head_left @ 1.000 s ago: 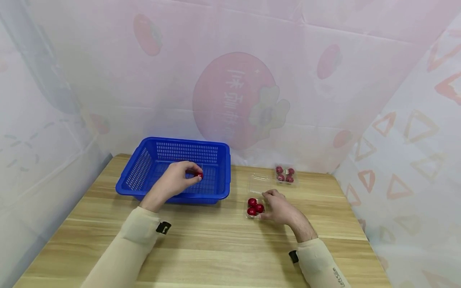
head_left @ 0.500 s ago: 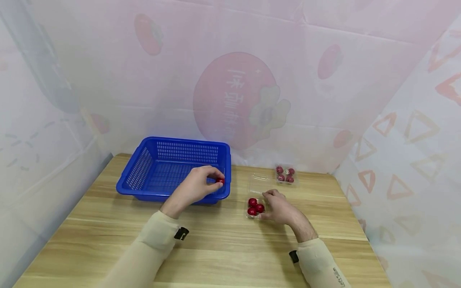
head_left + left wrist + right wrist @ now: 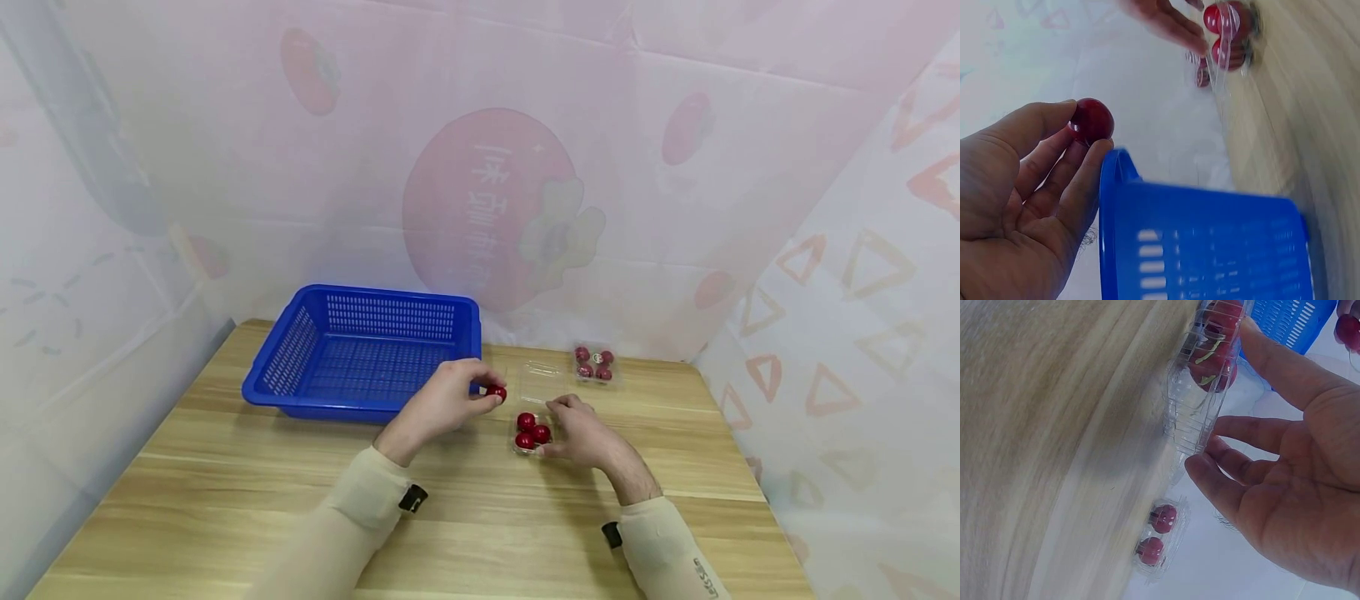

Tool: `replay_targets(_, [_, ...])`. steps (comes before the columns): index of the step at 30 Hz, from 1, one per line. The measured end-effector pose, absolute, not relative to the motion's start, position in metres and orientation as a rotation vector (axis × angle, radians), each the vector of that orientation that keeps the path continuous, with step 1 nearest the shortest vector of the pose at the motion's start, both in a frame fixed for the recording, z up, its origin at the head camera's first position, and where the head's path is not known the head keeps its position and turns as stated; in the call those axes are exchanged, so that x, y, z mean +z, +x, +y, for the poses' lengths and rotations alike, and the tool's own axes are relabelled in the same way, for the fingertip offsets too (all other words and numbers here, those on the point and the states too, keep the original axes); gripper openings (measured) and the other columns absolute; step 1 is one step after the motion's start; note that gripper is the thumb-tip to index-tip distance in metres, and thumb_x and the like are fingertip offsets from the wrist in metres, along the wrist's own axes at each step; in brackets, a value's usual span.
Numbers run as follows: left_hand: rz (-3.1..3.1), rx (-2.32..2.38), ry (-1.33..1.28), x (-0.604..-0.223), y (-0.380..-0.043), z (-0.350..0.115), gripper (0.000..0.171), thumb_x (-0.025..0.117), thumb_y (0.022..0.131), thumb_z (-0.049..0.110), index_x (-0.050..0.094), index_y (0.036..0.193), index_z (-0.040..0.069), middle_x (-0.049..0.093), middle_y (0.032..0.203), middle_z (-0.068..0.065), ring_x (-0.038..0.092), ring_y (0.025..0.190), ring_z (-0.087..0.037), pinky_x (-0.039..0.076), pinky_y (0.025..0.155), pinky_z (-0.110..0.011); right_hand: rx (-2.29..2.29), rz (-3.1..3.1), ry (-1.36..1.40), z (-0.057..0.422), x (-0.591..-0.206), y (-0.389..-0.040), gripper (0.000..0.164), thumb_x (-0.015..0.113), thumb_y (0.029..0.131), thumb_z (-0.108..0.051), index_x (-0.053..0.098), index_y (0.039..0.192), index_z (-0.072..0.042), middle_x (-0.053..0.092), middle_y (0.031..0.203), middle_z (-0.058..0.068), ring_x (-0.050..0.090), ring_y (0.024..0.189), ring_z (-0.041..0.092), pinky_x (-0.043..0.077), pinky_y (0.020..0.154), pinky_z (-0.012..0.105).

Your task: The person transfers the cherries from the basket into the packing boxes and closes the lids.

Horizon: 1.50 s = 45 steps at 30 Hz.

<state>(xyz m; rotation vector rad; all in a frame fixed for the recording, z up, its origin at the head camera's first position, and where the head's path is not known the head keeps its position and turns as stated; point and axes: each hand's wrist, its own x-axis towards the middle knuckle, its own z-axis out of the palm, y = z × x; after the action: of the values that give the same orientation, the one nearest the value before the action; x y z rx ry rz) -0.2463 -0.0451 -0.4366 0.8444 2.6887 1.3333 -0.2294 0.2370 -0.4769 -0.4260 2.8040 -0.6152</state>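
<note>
Between thumb and fingertips my left hand (image 3: 444, 398) pinches a shiny dark-red cherry (image 3: 1092, 121), just past the right rim of the blue basket (image 3: 285, 402). To its right, an opened clear plastic box (image 3: 1190, 415) holds several red cherries (image 3: 525, 440), with three showing from above. Its transparent lid (image 3: 540, 382) is folded back toward the wall. My right hand (image 3: 583, 433) holds this box from the right, thumb at the front edge and fingers near the lid side. In the right wrist view, green stem pieces show through the box wall.
A second clear box (image 3: 595, 363), closed and filled with several cherries, stands at the back right by the wall. The basket with slotted sides takes up the back left of the wooden table (image 3: 480, 533). A printed cloth (image 3: 345, 183) hangs behind the table.
My left hand has carried the cherry rightward, from over the basket to beyond its right rim, close to the opened box. The right hand and the box have stayed in place.
</note>
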Motion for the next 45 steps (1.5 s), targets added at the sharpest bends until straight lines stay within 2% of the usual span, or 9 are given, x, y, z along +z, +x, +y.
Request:
replay_targets(6, [2.680, 1.304, 0.903, -0.442, -0.245, -0.026, 0.012, 0.084, 0.108, 0.008, 0.087, 0.119, 0.008, 0.087, 0.121, -0.007, 0.084, 0.122, -0.027, 0.071, 0.109, -0.048, -0.614, 2.803, -0.429, 0.238, -0.477, -0.230, 0.089, 0.099, 0.098, -0.026, 0.055, 0.164, 0.015, 0.056, 0.165, 0.036, 0.059, 0.151, 0.056, 0.052, 0.130, 0.069])
replay_targets(14, [2.700, 1.235, 0.942, -0.454, -0.241, -0.004, 0.015, 0.085, 0.106, 0.003, 0.085, 0.121, 0.003, 0.086, 0.127, -0.014, 0.083, 0.125, -0.032, 0.070, 0.113, -0.049, -0.609, 2.802, -0.430, 0.238, -0.477, -0.230, 0.090, 0.099, 0.098, -0.026, 0.055, 0.165, 0.015, 0.056, 0.166, 0.036, 0.059, 0.150, 0.056, 0.053, 0.129, 0.070])
replay_targets(24, [2.725, 1.069, 0.907, -0.470, -0.239, 0.022, 0.016, 0.083, 0.110, 0.009, 0.087, 0.125, 0.007, 0.086, 0.130, -0.011, 0.079, 0.129, -0.029, 0.066, 0.118, -0.048, -0.628, 2.794, -0.443, 0.239, -0.477, -0.230, 0.091, 0.099, 0.098, -0.027, 0.054, 0.166, 0.015, 0.054, 0.167, 0.038, 0.057, 0.152, 0.059, 0.053, 0.128, 0.072])
replay_targets(30, [2.753, 0.944, 0.939, -0.480, -0.240, 0.031, 0.013, 0.084, 0.110, 0.013, 0.088, 0.122, 0.011, 0.086, 0.123, -0.005, 0.078, 0.120, -0.020, 0.067, 0.111, -0.040, -0.617, 2.802, -0.478, 0.239, -0.475, -0.230, 0.089, 0.098, 0.099, -0.026, 0.055, 0.164, 0.015, 0.056, 0.166, 0.037, 0.058, 0.151, 0.060, 0.053, 0.127, 0.072])
replay_targets(38, [2.674, 1.006, 0.980, -0.487, -0.239, 0.035, 0.009, 0.083, 0.110, 0.009, 0.087, 0.117, 0.009, 0.086, 0.113, -0.001, 0.074, 0.103, -0.010, 0.065, 0.096, -0.029, -0.627, 2.793, -0.480, 0.240, -0.474, -0.230, 0.088, 0.098, 0.099, -0.024, 0.055, 0.164, 0.016, 0.056, 0.166, 0.037, 0.057, 0.151, 0.060, 0.054, 0.127, 0.071])
replay_targets(45, [2.666, 1.032, 0.972, -0.490, -0.241, 0.033, 0.012, 0.083, 0.110, 0.008, 0.088, 0.121, 0.010, 0.087, 0.118, -0.003, 0.080, 0.112, -0.017, 0.067, 0.101, -0.032, -0.623, 2.804, -0.466, 0.240, -0.475, -0.231, 0.089, 0.100, 0.097, -0.026, 0.056, 0.163, 0.014, 0.057, 0.164, 0.038, 0.059, 0.150, 0.060, 0.054, 0.127, 0.072])
